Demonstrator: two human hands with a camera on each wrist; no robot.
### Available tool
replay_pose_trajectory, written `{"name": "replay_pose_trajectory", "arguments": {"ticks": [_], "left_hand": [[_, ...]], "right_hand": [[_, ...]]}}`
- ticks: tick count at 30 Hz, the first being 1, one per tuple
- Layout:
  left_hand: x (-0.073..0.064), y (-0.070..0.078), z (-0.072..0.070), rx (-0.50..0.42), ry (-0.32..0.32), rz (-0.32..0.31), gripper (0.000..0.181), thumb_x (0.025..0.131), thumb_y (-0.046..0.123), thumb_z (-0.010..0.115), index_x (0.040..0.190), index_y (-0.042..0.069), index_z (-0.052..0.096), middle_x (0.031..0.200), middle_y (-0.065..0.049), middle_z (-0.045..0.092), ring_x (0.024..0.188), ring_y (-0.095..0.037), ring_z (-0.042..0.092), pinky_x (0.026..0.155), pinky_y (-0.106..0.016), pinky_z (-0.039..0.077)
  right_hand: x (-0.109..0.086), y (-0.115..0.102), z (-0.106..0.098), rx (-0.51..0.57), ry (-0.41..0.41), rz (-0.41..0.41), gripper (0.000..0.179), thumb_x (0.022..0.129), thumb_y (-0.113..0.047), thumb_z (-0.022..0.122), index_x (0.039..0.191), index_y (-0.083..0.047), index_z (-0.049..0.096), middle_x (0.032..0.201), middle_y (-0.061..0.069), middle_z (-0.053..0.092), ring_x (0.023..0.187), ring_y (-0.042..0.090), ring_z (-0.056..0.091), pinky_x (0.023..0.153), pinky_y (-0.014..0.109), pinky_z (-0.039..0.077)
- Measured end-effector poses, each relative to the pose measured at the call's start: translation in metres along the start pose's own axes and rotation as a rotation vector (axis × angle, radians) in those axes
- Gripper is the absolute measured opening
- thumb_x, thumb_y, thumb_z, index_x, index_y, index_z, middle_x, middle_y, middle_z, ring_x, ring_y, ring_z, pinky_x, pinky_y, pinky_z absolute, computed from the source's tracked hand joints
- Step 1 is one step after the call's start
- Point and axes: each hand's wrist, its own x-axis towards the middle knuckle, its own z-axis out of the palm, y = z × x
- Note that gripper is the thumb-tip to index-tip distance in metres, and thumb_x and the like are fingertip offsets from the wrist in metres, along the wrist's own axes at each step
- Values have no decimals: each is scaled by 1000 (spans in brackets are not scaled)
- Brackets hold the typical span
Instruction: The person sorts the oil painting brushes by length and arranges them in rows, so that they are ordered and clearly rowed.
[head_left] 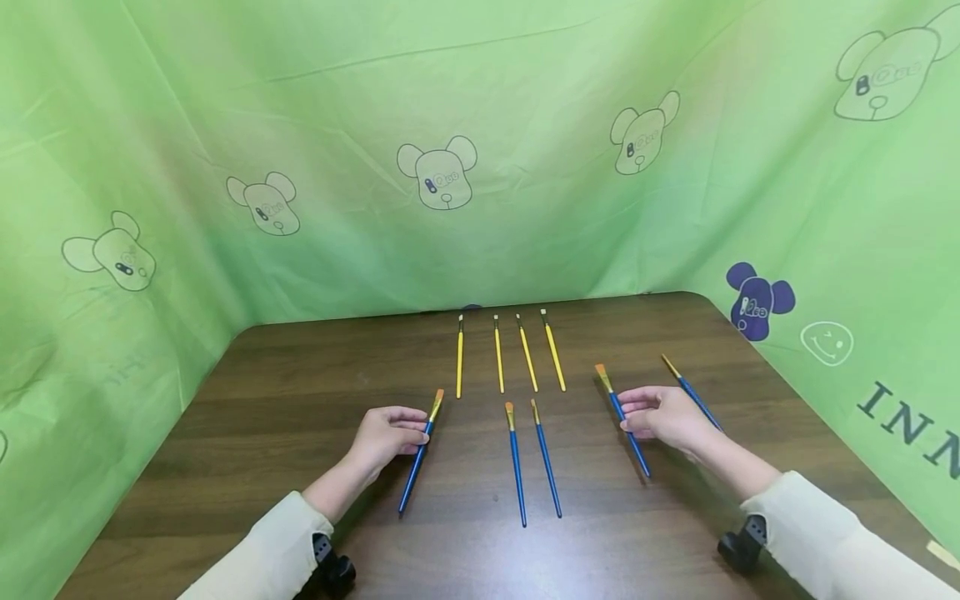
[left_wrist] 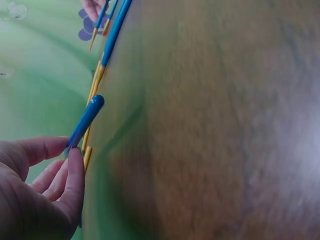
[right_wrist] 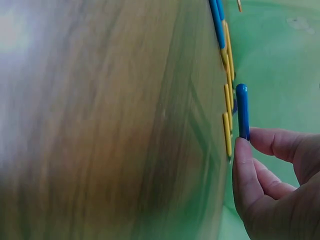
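Between thumb and fingers, my left hand pinches a blue-handled paintbrush with orange bristles pointing away from me. In the left wrist view its rounded blue handle end sticks up from the fingertips. My right hand pinches another blue-handled paintbrush, its flat orange bristles toward the far left. The right wrist view shows that handle's blue end above the table. Two more blue paintbrushes, one wider and one thinner, lie side by side between the hands.
Several yellow-handled paintbrushes lie in a row toward the table's far edge. Another blue paintbrush lies just beyond my right hand. The brown wooden table is bordered by a green cloth with printed bear heads.
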Motion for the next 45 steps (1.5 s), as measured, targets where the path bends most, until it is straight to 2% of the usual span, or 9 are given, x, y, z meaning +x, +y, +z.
{"name": "replay_pose_trajectory", "arguments": {"ticks": [15,21,31,39,45], "left_hand": [[-12,6,20,-89,-39,10,31,77,-14,69,108,-15,65,91,-22,70,70,-20,69,65,-34,61],[-13,4,27,-78,-61,20,32,76,-14,70,108,-16,64,91,-20,70,68,-18,68,63,-33,60],[-14,-5,36,-35,-82,33,31,75,-16,69,105,-18,62,90,-24,69,68,-17,67,63,-35,61],[-15,-4,41,-8,-83,16,33,76,-16,71,107,-16,62,82,-19,68,67,-19,67,63,-36,61],[-15,-4,43,31,-92,28,34,75,-16,70,108,-15,62,79,-16,68,67,-20,68,61,-34,61]], "right_hand": [[-7,-9,26,32,-36,2,45,82,8,67,123,20,51,104,25,61,84,24,66,75,35,59],[-13,-10,36,47,-52,2,45,80,10,67,122,20,51,103,24,62,83,26,66,74,36,60],[-18,-9,50,69,-64,-7,43,79,11,68,118,20,53,99,22,62,84,25,65,73,36,60],[-19,-6,54,79,-71,-5,44,76,12,67,117,21,53,98,21,62,83,26,65,73,36,60],[-19,-6,57,90,-67,14,44,75,14,67,116,21,54,96,21,62,80,25,65,72,34,60]]}}
